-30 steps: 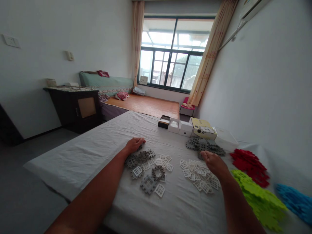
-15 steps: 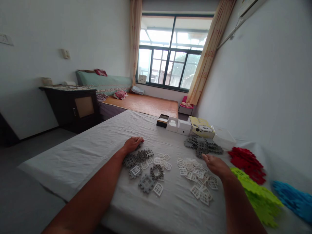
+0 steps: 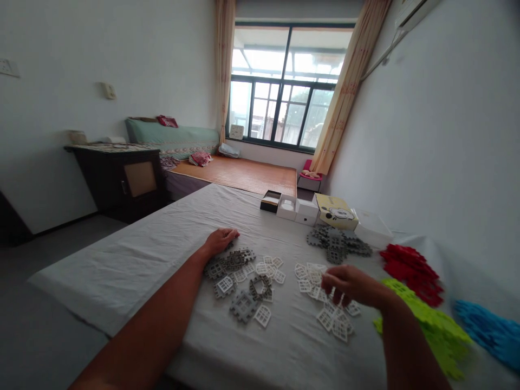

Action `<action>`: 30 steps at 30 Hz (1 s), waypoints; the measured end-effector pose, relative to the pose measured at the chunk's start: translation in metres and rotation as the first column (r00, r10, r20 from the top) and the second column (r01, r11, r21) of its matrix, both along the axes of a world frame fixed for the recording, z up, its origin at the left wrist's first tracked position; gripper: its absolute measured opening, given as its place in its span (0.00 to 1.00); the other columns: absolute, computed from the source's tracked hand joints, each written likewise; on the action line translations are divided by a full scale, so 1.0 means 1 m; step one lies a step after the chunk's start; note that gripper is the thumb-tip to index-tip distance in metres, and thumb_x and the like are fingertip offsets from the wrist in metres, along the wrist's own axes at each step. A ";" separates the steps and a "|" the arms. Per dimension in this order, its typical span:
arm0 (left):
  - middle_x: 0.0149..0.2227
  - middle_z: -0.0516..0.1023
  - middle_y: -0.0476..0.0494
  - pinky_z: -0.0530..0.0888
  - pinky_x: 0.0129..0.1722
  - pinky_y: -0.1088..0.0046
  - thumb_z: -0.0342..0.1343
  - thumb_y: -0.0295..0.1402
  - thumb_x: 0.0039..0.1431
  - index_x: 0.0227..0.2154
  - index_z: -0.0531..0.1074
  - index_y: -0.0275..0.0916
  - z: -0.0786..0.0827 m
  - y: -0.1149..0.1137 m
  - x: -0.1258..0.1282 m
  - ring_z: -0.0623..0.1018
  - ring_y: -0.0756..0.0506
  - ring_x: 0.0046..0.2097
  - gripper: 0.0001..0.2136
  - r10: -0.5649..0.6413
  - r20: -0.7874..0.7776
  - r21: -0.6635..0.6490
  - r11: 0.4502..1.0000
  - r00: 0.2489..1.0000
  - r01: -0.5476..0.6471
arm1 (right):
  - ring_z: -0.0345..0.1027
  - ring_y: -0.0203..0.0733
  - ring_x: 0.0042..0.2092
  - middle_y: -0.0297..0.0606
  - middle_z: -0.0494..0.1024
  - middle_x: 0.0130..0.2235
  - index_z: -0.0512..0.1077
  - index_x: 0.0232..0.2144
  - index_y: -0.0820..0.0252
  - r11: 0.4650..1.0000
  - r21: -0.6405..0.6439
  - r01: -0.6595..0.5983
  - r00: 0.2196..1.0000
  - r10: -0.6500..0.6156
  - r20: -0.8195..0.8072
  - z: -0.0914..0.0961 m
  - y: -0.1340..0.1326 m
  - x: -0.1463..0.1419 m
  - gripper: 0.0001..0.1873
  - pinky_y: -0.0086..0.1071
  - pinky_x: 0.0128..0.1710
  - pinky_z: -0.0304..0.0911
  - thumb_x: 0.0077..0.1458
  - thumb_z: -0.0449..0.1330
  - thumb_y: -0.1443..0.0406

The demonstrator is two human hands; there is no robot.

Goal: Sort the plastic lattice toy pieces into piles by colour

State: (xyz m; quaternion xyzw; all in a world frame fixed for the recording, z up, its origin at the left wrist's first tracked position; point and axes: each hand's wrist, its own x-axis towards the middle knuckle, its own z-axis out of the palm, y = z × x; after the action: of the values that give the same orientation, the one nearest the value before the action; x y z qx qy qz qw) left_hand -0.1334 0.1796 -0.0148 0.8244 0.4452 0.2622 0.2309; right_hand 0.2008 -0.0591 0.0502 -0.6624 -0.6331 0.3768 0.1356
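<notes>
My left hand (image 3: 221, 239) rests closed at the far side of a pile of grey toothed building tiles (image 3: 215, 268); what its fingers hold, if anything, is hidden. My right hand (image 3: 345, 283) hovers over a heap of small white window panels (image 3: 337, 325), palm down, fingers bent and apart, nothing visible in them. It covers part of that heap. Between my arms lie a square grey frame tile (image 3: 236, 314), a loose white window panel (image 3: 263, 316) and a smaller cluster of white panels (image 3: 266, 266).
Past my right hand lies a dark grey tile stack (image 3: 337, 246). Red tiles (image 3: 412, 271), lime-green tiles (image 3: 434, 330) and blue tiles (image 3: 489, 333) line the right side. A yellow box (image 3: 336, 211), white boxes (image 3: 306, 212) and a black box (image 3: 270, 200) stand at the table's far edge.
My right hand has moved left and towards me, from the near edge of the dark grey stack to above the white panels. My left hand has stayed in place.
</notes>
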 end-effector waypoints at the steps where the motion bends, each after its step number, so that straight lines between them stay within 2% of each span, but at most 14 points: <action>1: 0.37 0.79 0.46 0.68 0.37 0.74 0.38 0.50 0.55 0.37 0.76 0.40 -0.001 0.001 0.000 0.75 0.45 0.39 0.26 -0.004 -0.002 0.008 1.000 1.000 0.004 | 0.71 0.36 0.28 0.39 0.75 0.30 0.70 0.29 0.62 0.991 -0.082 -0.106 0.988 0.096 -0.123 0.001 -0.003 -0.011 0.22 0.26 0.24 0.63 0.55 0.46 0.51; 3: 0.37 0.79 0.46 0.68 0.38 0.74 0.38 0.49 0.55 0.37 0.76 0.39 -0.001 0.002 -0.001 0.75 0.45 0.39 0.25 -0.018 -0.002 0.026 1.000 1.000 0.018 | 0.70 0.34 0.27 0.38 0.75 0.28 0.71 0.28 0.62 0.943 -0.198 -0.267 0.945 0.217 -0.245 0.000 -0.006 -0.031 0.23 0.25 0.22 0.63 0.53 0.49 0.49; 5: 0.37 0.79 0.46 0.68 0.37 0.74 0.38 0.48 0.56 0.37 0.76 0.39 -0.001 0.001 -0.001 0.75 0.45 0.39 0.25 -0.025 -0.006 0.035 0.999 1.000 0.025 | 0.69 0.33 0.25 0.36 0.75 0.26 0.72 0.28 0.62 0.914 -0.238 -0.328 0.929 0.266 -0.258 -0.005 -0.005 -0.046 0.21 0.24 0.21 0.63 0.53 0.50 0.50; 6: 0.36 0.79 0.46 0.68 0.37 0.74 0.38 0.48 0.56 0.37 0.76 0.39 0.000 0.001 -0.001 0.75 0.45 0.39 0.25 -0.025 -0.010 0.038 0.999 1.000 0.025 | 0.69 0.32 0.24 0.36 0.75 0.26 0.72 0.29 0.62 0.918 -0.217 -0.332 0.929 0.278 -0.246 -0.008 -0.002 -0.052 0.20 0.24 0.21 0.62 0.53 0.51 0.51; 8: 0.36 0.79 0.46 0.68 0.36 0.75 0.38 0.49 0.55 0.37 0.76 0.39 0.001 0.000 -0.001 0.75 0.45 0.38 0.25 -0.019 -0.020 0.041 0.999 1.000 0.020 | 0.68 0.32 0.25 0.35 0.75 0.27 0.71 0.32 0.60 0.952 -0.081 -0.296 0.941 0.276 -0.195 -0.015 0.006 -0.061 0.17 0.24 0.22 0.62 0.54 0.51 0.54; 10: 0.36 0.79 0.46 0.68 0.36 0.75 0.38 0.49 0.55 0.37 0.76 0.40 0.002 -0.002 -0.001 0.75 0.45 0.38 0.25 -0.013 -0.030 0.035 0.999 0.999 0.014 | 0.68 0.32 0.27 0.35 0.75 0.29 0.71 0.34 0.59 0.965 0.165 -0.206 0.970 0.224 -0.099 -0.021 0.016 -0.070 0.15 0.25 0.26 0.63 0.55 0.51 0.56; 11: 0.36 0.79 0.47 0.68 0.36 0.75 0.38 0.48 0.55 0.37 0.76 0.40 0.003 -0.003 -0.001 0.75 0.45 0.39 0.25 -0.013 -0.032 0.030 0.999 0.999 0.014 | 0.68 0.33 0.28 0.35 0.75 0.30 0.71 0.34 0.58 0.943 0.294 -0.155 0.984 0.174 -0.041 -0.025 0.021 -0.074 0.13 0.27 0.28 0.64 0.55 0.51 0.57; 13: 0.37 0.79 0.47 0.67 0.37 0.76 0.39 0.48 0.55 0.37 0.76 0.40 0.004 -0.004 0.000 0.75 0.46 0.39 0.24 -0.014 -0.031 0.022 1.000 0.999 0.015 | 0.68 0.35 0.32 0.36 0.75 0.35 0.71 0.37 0.56 0.866 0.490 -0.094 0.995 0.067 0.073 -0.033 0.030 -0.083 0.11 0.30 0.35 0.64 0.53 0.54 0.59; 15: 0.37 0.79 0.47 0.67 0.37 0.76 0.38 0.48 0.55 0.37 0.76 0.40 0.005 -0.005 0.000 0.75 0.46 0.39 0.24 -0.012 -0.031 0.021 1.000 0.999 0.013 | 0.68 0.39 0.38 0.37 0.74 0.40 0.71 0.39 0.54 0.816 0.568 -0.111 0.985 0.015 0.171 -0.040 0.036 -0.089 0.13 0.32 0.40 0.62 0.50 0.59 0.59; 18: 0.37 0.79 0.47 0.67 0.37 0.76 0.39 0.48 0.55 0.37 0.76 0.40 0.005 -0.004 0.000 0.75 0.46 0.38 0.24 -0.011 -0.038 0.022 1.000 0.999 0.011 | 0.65 0.42 0.44 0.37 0.74 0.41 0.72 0.39 0.54 0.808 0.561 -0.179 0.963 0.028 0.267 -0.047 0.039 -0.094 0.12 0.33 0.44 0.59 0.49 0.60 0.61; 21: 0.37 0.79 0.48 0.67 0.36 0.76 0.39 0.48 0.55 0.37 0.76 0.41 0.004 -0.003 0.000 0.75 0.46 0.38 0.23 -0.011 -0.040 0.027 1.000 0.999 0.012 | 0.66 0.40 0.43 0.37 0.75 0.40 0.72 0.39 0.54 0.803 0.562 -0.200 0.953 0.025 0.303 -0.047 0.039 -0.096 0.11 0.31 0.44 0.59 0.53 0.54 0.65; 26: 0.36 0.79 0.48 0.67 0.36 0.76 0.40 0.48 0.55 0.37 0.76 0.40 0.001 -0.002 -0.001 0.74 0.46 0.38 0.23 -0.006 -0.028 0.023 1.000 1.000 0.006 | 0.67 0.38 0.41 0.36 0.76 0.37 0.72 0.38 0.55 0.772 0.626 -0.111 0.931 -0.139 0.336 -0.037 0.034 -0.083 0.13 0.30 0.43 0.58 0.53 0.50 0.69; 30: 0.35 0.79 0.48 0.67 0.35 0.76 0.39 0.48 0.56 0.37 0.76 0.40 0.001 -0.002 -0.001 0.74 0.46 0.37 0.23 -0.024 -0.040 0.044 0.999 0.999 0.026 | 0.68 0.37 0.34 0.34 0.76 0.32 0.73 0.32 0.54 0.837 0.545 -0.041 0.905 -0.200 0.374 -0.028 0.028 -0.055 0.10 0.29 0.35 0.59 0.50 0.52 0.67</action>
State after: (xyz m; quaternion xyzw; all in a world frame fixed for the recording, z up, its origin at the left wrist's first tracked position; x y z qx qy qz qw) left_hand -0.1346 0.1780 -0.0138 0.8399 0.4333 0.2529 0.2071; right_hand 0.1461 -0.0314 0.0218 -0.6880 -0.6986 0.0266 0.1946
